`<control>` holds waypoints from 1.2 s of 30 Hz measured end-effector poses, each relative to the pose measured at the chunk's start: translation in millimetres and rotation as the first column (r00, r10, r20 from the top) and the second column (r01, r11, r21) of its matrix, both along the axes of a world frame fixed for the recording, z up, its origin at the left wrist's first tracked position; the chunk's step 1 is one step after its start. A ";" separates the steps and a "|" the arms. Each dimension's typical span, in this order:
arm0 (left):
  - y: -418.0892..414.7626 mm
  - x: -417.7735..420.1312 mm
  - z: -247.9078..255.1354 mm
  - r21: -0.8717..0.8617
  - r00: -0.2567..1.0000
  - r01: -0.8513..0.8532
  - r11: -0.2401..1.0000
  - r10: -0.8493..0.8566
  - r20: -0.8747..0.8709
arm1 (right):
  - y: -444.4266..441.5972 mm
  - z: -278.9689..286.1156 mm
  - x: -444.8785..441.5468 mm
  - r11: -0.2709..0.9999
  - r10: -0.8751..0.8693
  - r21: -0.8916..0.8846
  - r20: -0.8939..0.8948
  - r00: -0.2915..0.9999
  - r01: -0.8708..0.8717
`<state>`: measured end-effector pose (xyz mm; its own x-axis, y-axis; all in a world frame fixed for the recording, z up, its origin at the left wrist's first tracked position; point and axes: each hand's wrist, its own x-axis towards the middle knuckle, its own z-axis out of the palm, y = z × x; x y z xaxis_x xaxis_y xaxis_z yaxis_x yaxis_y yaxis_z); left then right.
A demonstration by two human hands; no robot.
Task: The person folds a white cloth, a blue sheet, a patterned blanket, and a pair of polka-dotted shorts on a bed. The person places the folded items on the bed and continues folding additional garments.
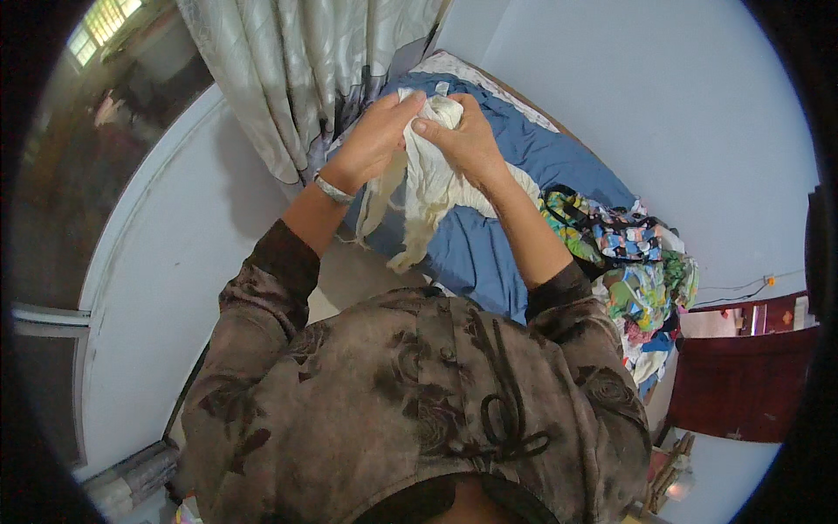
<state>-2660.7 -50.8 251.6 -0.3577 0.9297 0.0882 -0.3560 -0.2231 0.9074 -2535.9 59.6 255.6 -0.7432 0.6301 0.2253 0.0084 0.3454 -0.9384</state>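
Note:
A cream-white cloth garment (435, 173) hangs from both hands above a bed with a blue cover (474, 252). My left hand (380, 134), with a bracelet on its wrist, grips the cloth's bunched upper part from the left. My right hand (465, 134) pinches the same gathered part from the right, its thumb on top. Long narrow ends of the cloth with frayed edges dangle below the hands. Another part of the cloth reaches right, behind my right forearm, over the blue cover. The fingertips under the folds are partly hidden.
A heap of colourful patterned clothes (635, 275) lies at the bed's right end. Pale curtains (275, 78) hang at the upper left beside a white wall panel (177, 216). A pale wall (655, 98) runs behind the bed. Dark red furniture (733, 386) stands at the right.

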 end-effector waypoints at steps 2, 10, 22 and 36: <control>-2.9 -6.0 5.7 0.023 0.999 -0.016 1.000 0.015 0.045 | 13.4 -5.3 -0.5 0.999 0.008 0.033 -0.008 1.000 -0.008; -28.0 -59.1 27.3 0.005 0.846 -0.417 0.909 0.390 -0.363 | 41.6 22.3 28.6 0.778 -0.050 -0.615 -0.263 0.964 -0.127; 16.0 -148.0 17.2 0.572 0.022 0.105 0.814 0.573 -0.819 | 86.6 62.5 16.3 0.897 -0.094 -0.433 -0.385 0.918 -0.091; -7.3 -141.6 234.8 0.299 0.934 -0.012 0.954 0.118 -0.338 | 152.8 221.4 17.1 0.982 0.146 0.174 -0.442 0.885 -0.074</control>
